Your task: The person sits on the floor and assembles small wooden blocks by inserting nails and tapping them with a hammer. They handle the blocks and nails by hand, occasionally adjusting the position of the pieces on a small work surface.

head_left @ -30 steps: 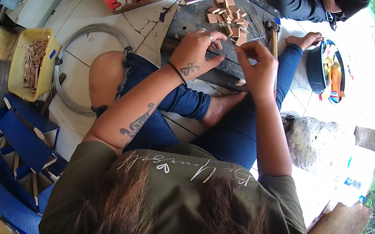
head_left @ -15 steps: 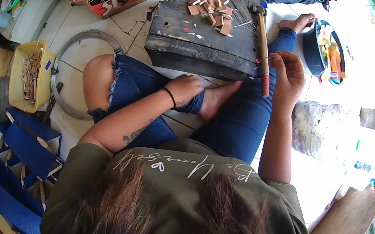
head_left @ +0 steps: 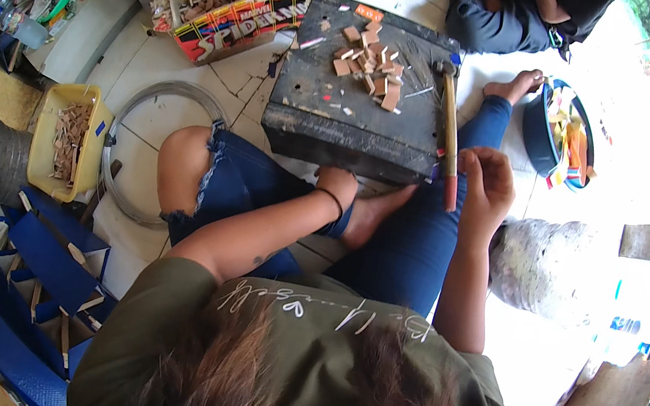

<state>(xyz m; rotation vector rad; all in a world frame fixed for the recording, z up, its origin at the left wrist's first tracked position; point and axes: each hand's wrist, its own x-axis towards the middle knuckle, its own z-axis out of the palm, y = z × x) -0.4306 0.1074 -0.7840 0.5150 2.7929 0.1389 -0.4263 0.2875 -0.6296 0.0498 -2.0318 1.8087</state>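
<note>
My right hand (head_left: pixel 487 185) is raised beside the red grip of a hammer (head_left: pixel 451 121), thumb and fingertips pinched together. What sits in that pinch is too small to make out. The hammer lies along the right edge of a dark wooden block (head_left: pixel 346 133). Small brown wooden pieces (head_left: pixel 368 67) are heaped on top, with thin metal rods (head_left: pixel 423 68) beside them. My left hand (head_left: pixel 337 183) hangs over my bent lower leg, close to the block's front face. Its fingers are curled down and mostly hidden.
An open carton (head_left: pixel 239 27) of wooden pieces stands at the far left. Nearer are a wire coil (head_left: pixel 111 144), a yellow bin (head_left: pixel 93 162) and blue panels (head_left: pixel 54 260). A dark tub (head_left: pixel 536 127) stands at right; another person (head_left: pixel 504 26) sits beyond.
The whole view has shifted, so the scene sits lower in the picture. My left hand is closer to the block's front, and my right hand is slightly nearer the hammer's grip end.
</note>
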